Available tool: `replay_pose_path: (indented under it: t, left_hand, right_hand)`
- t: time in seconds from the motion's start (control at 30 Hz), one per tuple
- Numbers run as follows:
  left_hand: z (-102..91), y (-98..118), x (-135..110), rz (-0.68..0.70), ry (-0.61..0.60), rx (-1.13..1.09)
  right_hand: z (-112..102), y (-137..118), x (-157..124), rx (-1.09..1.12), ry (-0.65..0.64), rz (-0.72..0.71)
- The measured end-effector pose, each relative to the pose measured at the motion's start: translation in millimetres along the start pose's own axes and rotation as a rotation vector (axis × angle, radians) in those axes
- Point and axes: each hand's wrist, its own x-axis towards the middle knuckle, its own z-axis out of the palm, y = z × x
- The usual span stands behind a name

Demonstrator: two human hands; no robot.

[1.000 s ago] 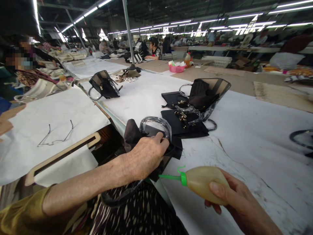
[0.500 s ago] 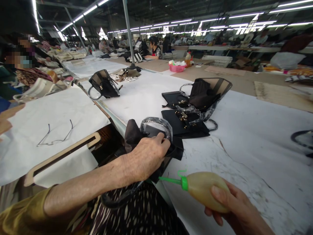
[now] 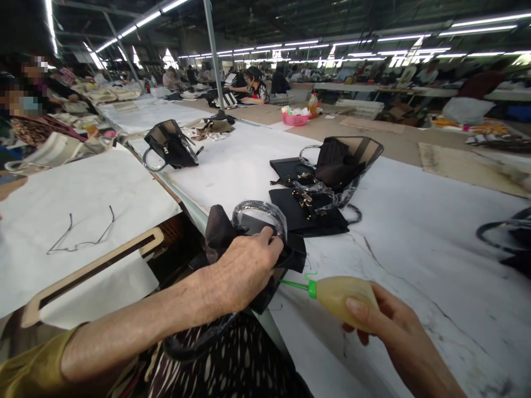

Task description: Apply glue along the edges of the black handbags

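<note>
My left hand (image 3: pixel 246 265) is closed on the upper edge of a black handbag (image 3: pixel 218 232), which rests at the table edge against my lap. One plastic-wrapped handle (image 3: pixel 261 210) of the bag arches up behind my fingers; another dark handle hangs low over my patterned clothing. My right hand (image 3: pixel 381 315) wraps round a yellowish squeeze bottle (image 3: pixel 342 296) with a green cap and a thin green nozzle (image 3: pixel 294 284). The bottle lies nearly level, and its nozzle tip points left at the bag's side, just below my left hand. Whether the tip touches the bag I cannot tell.
Black handbags (image 3: pixel 309 210) lie beyond my hands on the white-covered table (image 3: pixel 232 171). Another bag (image 3: pixel 172 143) stands far left. Glasses (image 3: pixel 83 243) and a slotted wooden frame (image 3: pixel 95 276) are at left. A pink basket (image 3: pixel 295 117) sits farther back. Other people work around the hall.
The squeeze bottle has risen slightly, and its nozzle has shifted a little right and up by the bag. My left hand keeps its grip. The whole view has shifted slightly.
</note>
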Motion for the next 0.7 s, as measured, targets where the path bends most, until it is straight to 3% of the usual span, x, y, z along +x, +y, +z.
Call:
replay_pose_path:
  t: [0.2, 0.47, 0.7]
  left_hand:
    - [-6.2, 1.6, 3.9, -0.019, 0.0, -0.021]
    - [-8.5, -3.0, 8.1, -0.023, 0.006, -0.059]
    - [-22.3, -13.3, 10.0, -0.064, 0.048, -0.005]
  right_hand:
    - [-2.9, 9.4, 21.5, -0.167, 0.083, -0.039]
    - [-2.5, 10.8, 30.0, -0.489, 0.217, -0.159]
    - [-15.5, 27.4, 23.6, -0.755, 0.234, -0.619]
